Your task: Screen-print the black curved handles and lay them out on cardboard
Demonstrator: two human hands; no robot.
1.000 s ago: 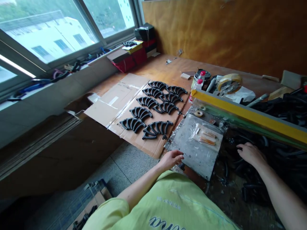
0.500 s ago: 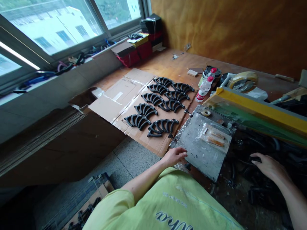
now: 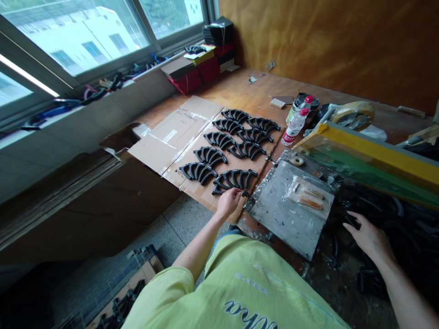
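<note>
Black curved tube-like pieces (image 3: 209, 155) lie in overlapping fans on a flattened cardboard sheet (image 3: 171, 151). My left hand (image 3: 229, 202) is at the near edge of the closest right-hand fan (image 3: 235, 179), fingers curled together and pointing down. Whatever those fingertips hold or touch is hidden. Over a dark heap of similar pieces (image 3: 408, 228) on the right, my right hand (image 3: 372, 238) has its thumb and fingers around a dark piece (image 3: 353, 221), whose shape is hard to make out. Between the hands lies a grey, stained plate (image 3: 291, 210).
Plastic bottles with red caps (image 3: 295, 125) stand behind the plate, near a tape roll (image 3: 353, 114). A yellow-edged frame (image 3: 373, 153) borders the heap. Left of the bench, a big cardboard stack (image 3: 75, 205) rises. Boxes (image 3: 192, 75) sit by the window.
My left hand has moved left and forward, from the plate's edge to the nearest fan of black pieces. My right hand has shifted slightly left above the heap.
</note>
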